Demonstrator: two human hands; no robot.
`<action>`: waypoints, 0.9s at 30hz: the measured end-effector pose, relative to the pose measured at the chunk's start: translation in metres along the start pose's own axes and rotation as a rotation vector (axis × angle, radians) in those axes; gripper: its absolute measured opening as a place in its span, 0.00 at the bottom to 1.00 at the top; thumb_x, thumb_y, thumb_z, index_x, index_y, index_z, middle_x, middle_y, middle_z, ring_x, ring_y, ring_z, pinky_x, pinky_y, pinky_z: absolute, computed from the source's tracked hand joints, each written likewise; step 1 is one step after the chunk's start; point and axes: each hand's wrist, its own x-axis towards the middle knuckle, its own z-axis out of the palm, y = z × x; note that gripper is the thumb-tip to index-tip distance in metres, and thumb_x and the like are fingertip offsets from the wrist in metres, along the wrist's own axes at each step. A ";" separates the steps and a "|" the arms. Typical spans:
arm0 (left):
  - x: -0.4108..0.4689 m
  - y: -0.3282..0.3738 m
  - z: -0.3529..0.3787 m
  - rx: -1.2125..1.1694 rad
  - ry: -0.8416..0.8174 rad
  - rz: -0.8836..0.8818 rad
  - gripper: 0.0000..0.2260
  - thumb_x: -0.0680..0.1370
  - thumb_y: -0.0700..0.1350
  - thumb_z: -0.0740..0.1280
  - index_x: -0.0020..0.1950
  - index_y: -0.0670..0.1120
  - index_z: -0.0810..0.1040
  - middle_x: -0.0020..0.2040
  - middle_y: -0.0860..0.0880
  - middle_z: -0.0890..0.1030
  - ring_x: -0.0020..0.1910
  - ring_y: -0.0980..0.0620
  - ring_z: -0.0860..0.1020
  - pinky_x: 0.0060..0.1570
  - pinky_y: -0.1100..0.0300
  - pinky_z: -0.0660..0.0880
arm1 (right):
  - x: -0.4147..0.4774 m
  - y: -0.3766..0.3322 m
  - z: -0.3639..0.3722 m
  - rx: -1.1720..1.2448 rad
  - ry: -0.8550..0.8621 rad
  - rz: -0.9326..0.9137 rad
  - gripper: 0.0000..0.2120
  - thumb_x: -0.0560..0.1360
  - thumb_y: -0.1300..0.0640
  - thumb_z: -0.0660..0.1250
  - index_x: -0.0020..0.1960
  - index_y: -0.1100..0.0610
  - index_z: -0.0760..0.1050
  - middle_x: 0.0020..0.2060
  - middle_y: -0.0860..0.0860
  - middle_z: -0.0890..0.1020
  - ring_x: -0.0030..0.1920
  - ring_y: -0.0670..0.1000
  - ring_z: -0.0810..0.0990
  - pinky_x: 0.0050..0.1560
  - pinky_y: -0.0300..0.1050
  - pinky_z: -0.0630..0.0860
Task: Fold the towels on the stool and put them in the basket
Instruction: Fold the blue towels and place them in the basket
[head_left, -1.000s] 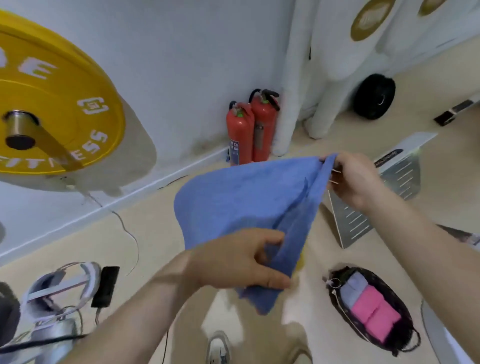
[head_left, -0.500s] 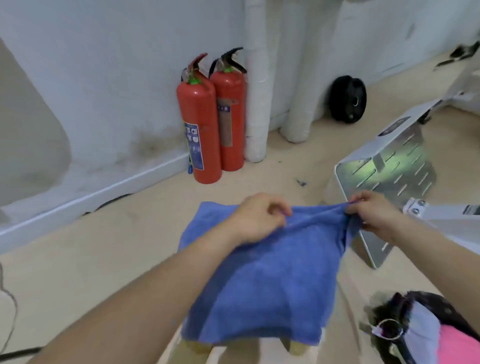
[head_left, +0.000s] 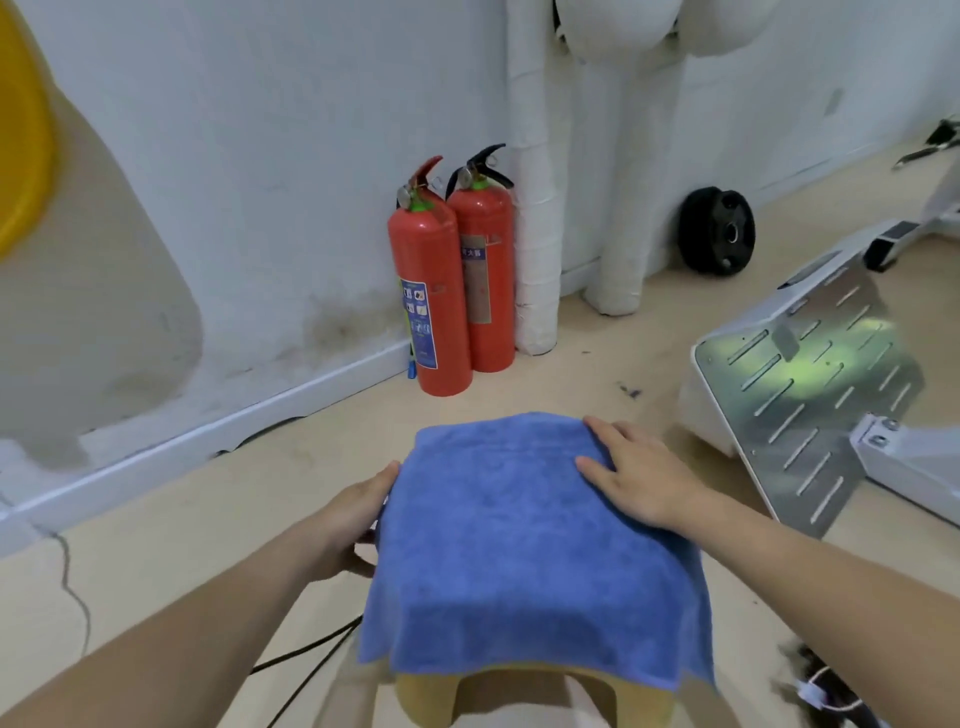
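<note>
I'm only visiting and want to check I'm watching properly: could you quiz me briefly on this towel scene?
1. True or false: the blue towel lies in a basket.
2. The right hand is: A) flat on the towel, B) gripping an extinguisher, C) out of view.
3. How many red fire extinguishers stand by the wall?
Key: 1 false, it is draped over the stool; 2 A; 3 two.
</note>
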 end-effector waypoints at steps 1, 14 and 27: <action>-0.001 -0.008 0.001 -0.012 -0.014 -0.024 0.23 0.76 0.68 0.56 0.52 0.56 0.83 0.52 0.50 0.82 0.53 0.45 0.80 0.46 0.51 0.79 | -0.002 0.003 0.000 0.010 0.020 -0.010 0.29 0.78 0.39 0.53 0.76 0.46 0.53 0.73 0.53 0.63 0.72 0.57 0.62 0.71 0.53 0.61; 0.015 -0.047 0.009 0.102 0.257 0.062 0.02 0.70 0.44 0.63 0.38 0.46 0.73 0.35 0.47 0.69 0.36 0.49 0.63 0.37 0.55 0.62 | -0.025 0.012 -0.006 0.428 0.064 0.204 0.23 0.77 0.40 0.59 0.62 0.56 0.71 0.58 0.53 0.79 0.56 0.56 0.77 0.58 0.50 0.72; 0.040 -0.018 0.054 0.180 0.408 0.213 0.08 0.78 0.47 0.61 0.47 0.45 0.77 0.44 0.46 0.82 0.41 0.45 0.78 0.40 0.55 0.73 | -0.053 0.073 -0.005 1.232 -0.101 0.631 0.38 0.64 0.21 0.53 0.57 0.46 0.80 0.55 0.50 0.84 0.57 0.53 0.80 0.64 0.53 0.72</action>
